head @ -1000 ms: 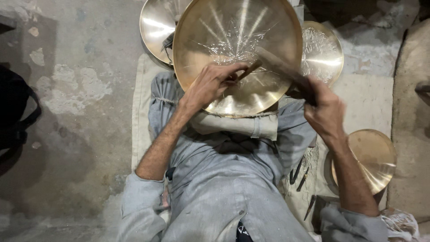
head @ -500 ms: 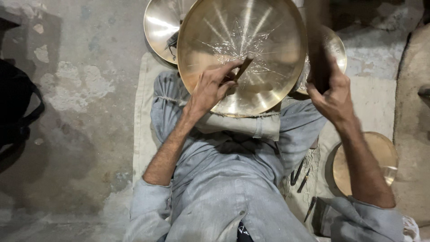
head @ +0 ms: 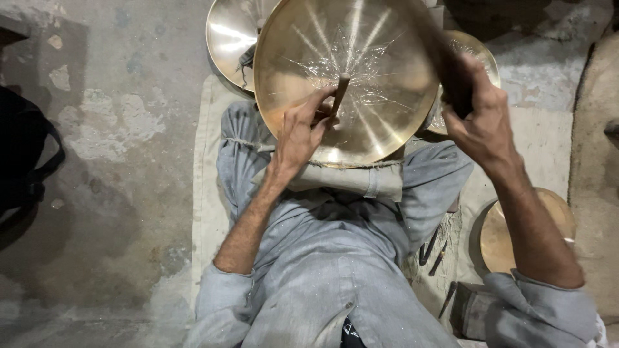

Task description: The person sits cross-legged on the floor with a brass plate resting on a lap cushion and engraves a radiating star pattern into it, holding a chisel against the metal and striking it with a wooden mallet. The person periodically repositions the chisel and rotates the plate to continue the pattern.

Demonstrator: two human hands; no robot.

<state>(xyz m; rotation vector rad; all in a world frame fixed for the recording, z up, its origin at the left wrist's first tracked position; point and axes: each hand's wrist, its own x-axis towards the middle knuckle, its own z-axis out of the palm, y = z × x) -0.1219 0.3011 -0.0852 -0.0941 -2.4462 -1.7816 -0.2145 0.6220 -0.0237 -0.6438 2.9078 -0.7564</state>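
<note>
Two hands at work over one big brass dish [head: 348, 84], which leans against the seated person's knees with its hollow face turned up toward the camera.

Left hand [head: 303, 132]: closed around a short wooden-handled tool [head: 340, 90], fingers wrapped low on the shaft, the tip set against the dish's inner face just below centre. The tool stands nearly square to the metal, probably so that the point bites where it is placed. The heel of the hand lies on the lower part of the dish, which likely steadies both tool and dish.

Right hand [head: 480, 119]: raised at the dish's right edge, clenched on a dark object [head: 454, 77] that is motion-blurred. It may be a striking tool; I cannot tell. The forearm runs down to a rolled grey sleeve.

Dish surface: fine bright scratched lines fan out from the middle, worked into the brass.

Support: the dish's lower rim sits on a folded pale cloth pad [head: 342, 180] laid across the lap, apparently cushioning it and holding its tilt. The person wears grey clothing and sits on a pale mat [head: 206, 193] on a rough concrete floor [head: 109, 193].

Around: a second brass dish [head: 232, 38] lies behind at upper left, partly covered by the big one; a third [head: 480, 55] peeks out behind the right hand; a fourth [head: 500, 235] rests on the floor by the right elbow. Slim dark tools [head: 431, 248] lie beside the right thigh. Dark bag [head: 26, 154] at the left edge.
</note>
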